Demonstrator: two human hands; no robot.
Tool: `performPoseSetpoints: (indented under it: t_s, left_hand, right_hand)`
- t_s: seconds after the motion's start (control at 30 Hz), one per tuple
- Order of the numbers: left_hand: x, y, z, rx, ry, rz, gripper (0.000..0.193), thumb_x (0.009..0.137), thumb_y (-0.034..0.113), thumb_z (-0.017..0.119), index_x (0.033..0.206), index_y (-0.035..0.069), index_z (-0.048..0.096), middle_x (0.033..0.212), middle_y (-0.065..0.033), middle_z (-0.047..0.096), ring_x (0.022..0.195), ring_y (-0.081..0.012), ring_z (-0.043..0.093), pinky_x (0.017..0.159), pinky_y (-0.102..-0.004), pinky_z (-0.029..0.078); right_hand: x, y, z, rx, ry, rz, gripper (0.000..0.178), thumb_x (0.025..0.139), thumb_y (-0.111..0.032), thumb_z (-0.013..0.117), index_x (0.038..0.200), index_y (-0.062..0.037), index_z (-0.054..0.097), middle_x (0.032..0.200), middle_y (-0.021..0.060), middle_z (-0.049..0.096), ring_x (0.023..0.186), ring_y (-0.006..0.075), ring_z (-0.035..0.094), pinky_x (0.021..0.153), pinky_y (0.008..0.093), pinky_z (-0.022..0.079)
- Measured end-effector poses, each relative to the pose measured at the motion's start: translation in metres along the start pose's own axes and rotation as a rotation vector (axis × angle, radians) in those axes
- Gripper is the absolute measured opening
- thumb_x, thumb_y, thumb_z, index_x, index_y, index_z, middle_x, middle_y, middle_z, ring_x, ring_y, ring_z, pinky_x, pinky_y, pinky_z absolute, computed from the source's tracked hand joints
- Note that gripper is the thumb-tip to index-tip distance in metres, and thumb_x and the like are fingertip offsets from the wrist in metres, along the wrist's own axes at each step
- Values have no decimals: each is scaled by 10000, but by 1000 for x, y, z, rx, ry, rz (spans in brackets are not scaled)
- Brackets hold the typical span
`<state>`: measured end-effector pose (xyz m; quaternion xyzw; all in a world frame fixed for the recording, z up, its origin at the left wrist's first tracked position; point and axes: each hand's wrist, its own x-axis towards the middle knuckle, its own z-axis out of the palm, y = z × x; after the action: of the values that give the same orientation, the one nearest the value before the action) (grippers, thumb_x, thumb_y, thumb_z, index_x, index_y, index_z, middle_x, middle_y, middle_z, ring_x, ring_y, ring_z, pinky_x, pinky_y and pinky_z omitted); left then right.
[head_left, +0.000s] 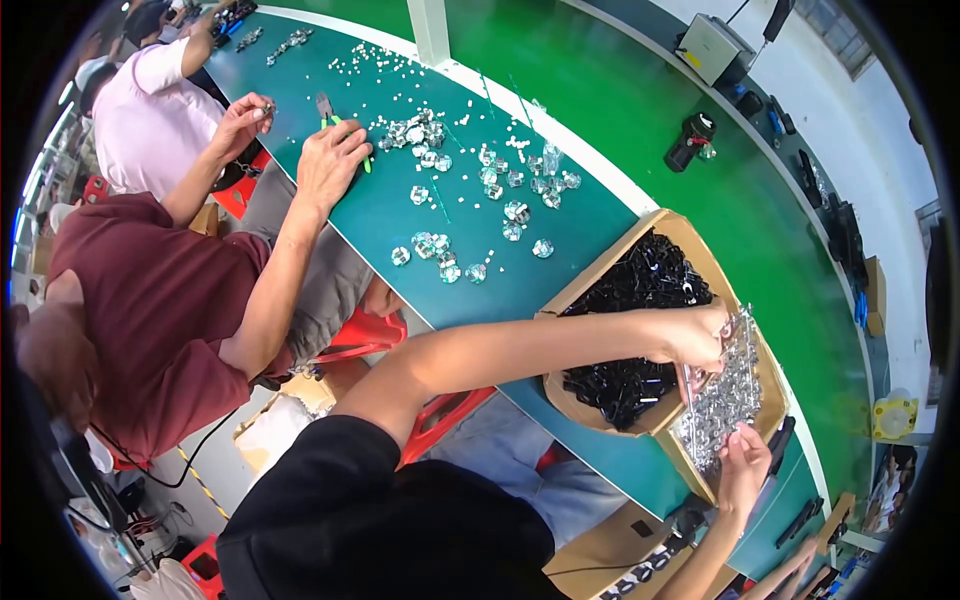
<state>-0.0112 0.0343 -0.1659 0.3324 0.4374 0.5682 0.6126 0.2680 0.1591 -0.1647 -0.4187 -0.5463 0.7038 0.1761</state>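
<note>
My left hand (695, 338) and my right hand (745, 465) both hold a sheet of shiny clear plastic parts (725, 395). The left hand grips its upper end and the right hand pinches its lower edge. The sheet hangs tilted over an open cardboard box (610, 265) filled with small black parts (645, 285). A second cardboard box edge (690, 470) lies just beneath the sheet.
Several clear round parts (470, 215) and tiny white bits lie scattered on the dark green table (380, 215). A co-worker in a maroon shirt (150, 300) rests a hand (332, 160) by green-handled pliers (326, 108). A black bottle (690, 140) and a grey box (713, 45) stand on the green floor.
</note>
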Motion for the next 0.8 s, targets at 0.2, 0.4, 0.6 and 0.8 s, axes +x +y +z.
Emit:
performPoseSetpoints:
  t_s: [0.2,0.4,0.6,0.8]
  left_hand:
    - [2,-6,2,-120,-11,-80,437,892,-89,594,1230,-74,317,1005,-189,564,845,-254,657,621,-367,592]
    - [-2,-9,-7,-169,2,-91,533,889,-42,637,1298,-43,296,1080,-206,566,715,-256,672,588,-419,617]
    - [-11,0,-10,-86,7,-69,469,906,-64,558,1274,-38,268,1153,-254,551,768,-283,687,694,-461,629]
    - [-12,4,-3,-73,28,-115,465,911,-42,579,1273,-34,286,1166,-234,524,793,-273,685,713,-439,619]
  right_hand:
    - [-14,15,19,-1065,261,-833,190,891,94,594,1073,54,629,985,144,697,894,208,689,788,314,555]
    - [-21,1,13,-1089,205,-733,276,801,122,658,1049,2,651,1080,174,689,839,254,696,694,314,567]
    - [-23,-5,28,-450,67,-231,236,958,-26,605,1163,87,637,916,114,708,727,128,646,654,251,534]
    - [-25,-5,20,-137,-66,-9,236,971,-91,621,1125,86,651,924,145,723,710,127,645,649,248,543]
